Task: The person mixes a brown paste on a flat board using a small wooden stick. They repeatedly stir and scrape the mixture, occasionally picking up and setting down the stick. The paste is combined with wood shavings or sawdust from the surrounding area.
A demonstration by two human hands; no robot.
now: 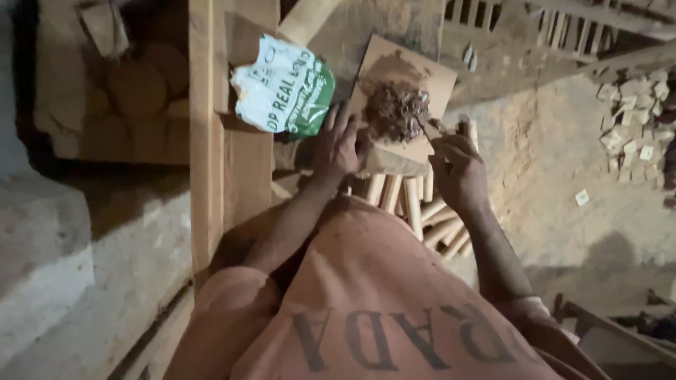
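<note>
- Two hands at work over a cardboard sheet [422, 77] carrying a mound of brown paste [396, 109], prob. wood filler or sawdust mix; can't tell which.
- Right hand [459, 169] clenched on a thin flat stick [425, 130], tip in the paste's right edge.
- Left hand [339, 148] lies fingers spread on the sheet's left side, pressing it down; not gripping anything.
- Sheet rests on a pale wood block [394, 163], above a bundle of turned wooden pegs [415, 207].
- To do it well, imo: keep the left palm firm so the sheet doesn't slide; work the stick w/ short strokes toward the mound's middle, since paste sits near the sheet's right edge.
- Edges: sheet overhangs the block; its near edge is right by both hands.
- White-green plastic bag [285, 88] just left of the sheet, on upright planks [225, 141]: tight on that side.
- Open room is to the right: dusty floor [556, 162], w/ small wood offcuts [634, 119] well apart.
</note>
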